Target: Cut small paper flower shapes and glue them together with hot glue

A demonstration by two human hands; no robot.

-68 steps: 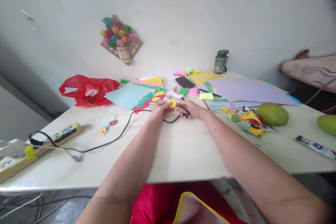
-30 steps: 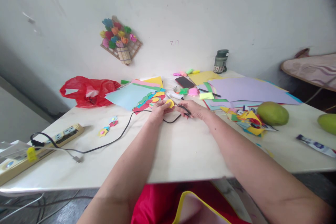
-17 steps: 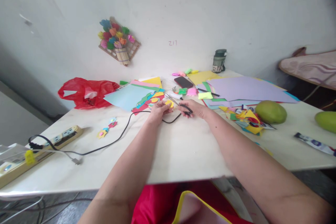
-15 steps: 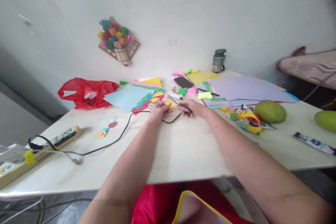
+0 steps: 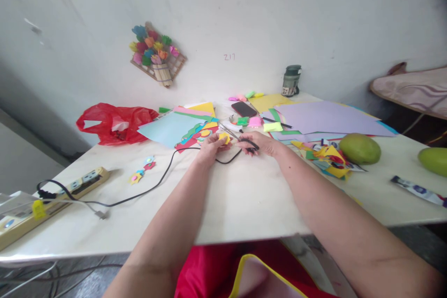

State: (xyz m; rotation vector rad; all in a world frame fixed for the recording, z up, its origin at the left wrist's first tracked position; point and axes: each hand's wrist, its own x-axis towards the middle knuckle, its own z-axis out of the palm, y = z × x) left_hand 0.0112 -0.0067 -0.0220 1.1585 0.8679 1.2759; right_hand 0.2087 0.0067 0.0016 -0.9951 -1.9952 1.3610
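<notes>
A small piece of yellow paper [image 5: 224, 138] is pinched in my left hand [image 5: 212, 145]. My right hand [image 5: 259, 143] grips a pair of scissors [image 5: 250, 145] by the black handles, with the blades pointing up and left beside the paper. Just behind my left hand lie coloured paper strips [image 5: 190, 138], red, green and blue. To the left on the table rest little paper flowers [image 5: 136, 176] in yellow, blue and red. Under my hands runs a black cable [image 5: 168, 171].
A power strip [image 5: 87, 181] and a red plastic bag [image 5: 115, 123] are at the left. Behind my hands lie a phone [image 5: 244, 109] and coloured sheets [image 5: 321, 118]. Paper scraps [image 5: 331, 158], green mangoes [image 5: 360, 149] and a tube [image 5: 417, 190] sit at the right.
The yellow paper has turned slightly between my left fingers. The scissors and my right hand have shifted a little to the right.
</notes>
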